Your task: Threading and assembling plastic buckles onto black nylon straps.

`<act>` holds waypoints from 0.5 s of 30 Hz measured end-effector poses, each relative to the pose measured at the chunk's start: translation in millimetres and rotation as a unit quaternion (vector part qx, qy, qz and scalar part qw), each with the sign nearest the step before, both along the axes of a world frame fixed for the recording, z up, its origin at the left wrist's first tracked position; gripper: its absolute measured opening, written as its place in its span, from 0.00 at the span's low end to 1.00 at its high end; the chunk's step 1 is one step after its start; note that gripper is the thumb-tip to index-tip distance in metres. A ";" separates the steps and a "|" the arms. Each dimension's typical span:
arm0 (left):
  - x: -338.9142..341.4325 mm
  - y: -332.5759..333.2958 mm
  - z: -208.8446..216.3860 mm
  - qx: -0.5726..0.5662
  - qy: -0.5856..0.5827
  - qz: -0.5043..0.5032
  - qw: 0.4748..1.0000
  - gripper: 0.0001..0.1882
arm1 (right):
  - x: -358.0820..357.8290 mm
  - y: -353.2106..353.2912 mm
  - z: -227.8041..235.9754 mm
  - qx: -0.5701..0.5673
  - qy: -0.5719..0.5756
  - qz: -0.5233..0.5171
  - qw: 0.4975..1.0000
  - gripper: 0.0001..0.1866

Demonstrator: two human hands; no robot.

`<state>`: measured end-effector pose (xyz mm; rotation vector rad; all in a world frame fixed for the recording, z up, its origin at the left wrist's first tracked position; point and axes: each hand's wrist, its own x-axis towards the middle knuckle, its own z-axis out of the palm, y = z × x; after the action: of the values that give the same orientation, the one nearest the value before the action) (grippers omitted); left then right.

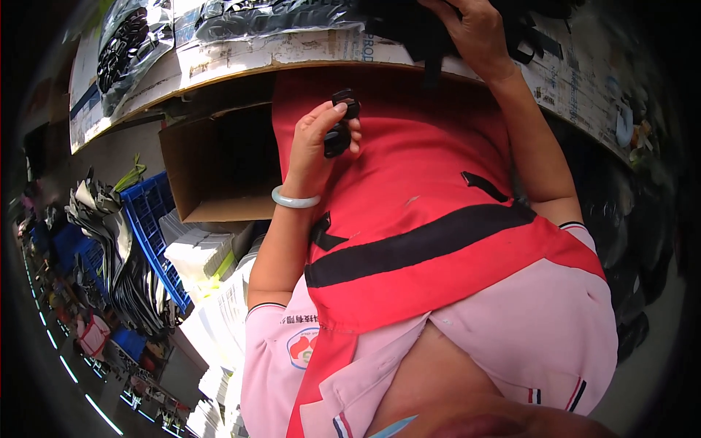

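Observation:
My left hand [315, 135], with a pale bangle on its wrist, is held in front of the red apron, just off the table's near edge. Its fingers are closed around small black plastic pieces [337, 140] that look like buckles; one sticks up between thumb and fingers, another shows below in the palm. Farther to the right, my right hand [475, 33] reaches over the table among black straps [432, 62]. Its fingers are bent, but the tips run past the upper edge of the picture, so I cannot see what they touch.
A clear bag of black parts [135, 47] lies on the table [241, 60], left. An open cardboard box [219, 164] sits under the table edge. Farther left are a blue crate [155, 233], long dark strips [120, 248] and white stacks [201, 252].

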<state>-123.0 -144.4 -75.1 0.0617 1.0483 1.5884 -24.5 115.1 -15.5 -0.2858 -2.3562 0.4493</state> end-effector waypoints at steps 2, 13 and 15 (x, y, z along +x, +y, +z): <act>2.0 2.5 1.0 -0.009 0.072 -0.001 0.997 0.12 | 2.2 -21.3 8.6 -0.067 0.008 0.004 0.998 0.06; 14.1 7.2 -2.8 -0.021 0.307 0.064 0.949 0.08 | 27.4 -101.9 -25.3 -0.702 -0.206 0.044 0.680 0.11; 15.9 6.1 -8.3 -0.017 0.358 0.072 0.931 0.09 | 26.1 -101.8 -23.4 -0.727 -0.209 0.054 0.652 0.11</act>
<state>-107.1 -138.3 -83.4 0.5899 1.6694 1.7169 1.6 13.3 -38.9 -1.0298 -1.7788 2.5033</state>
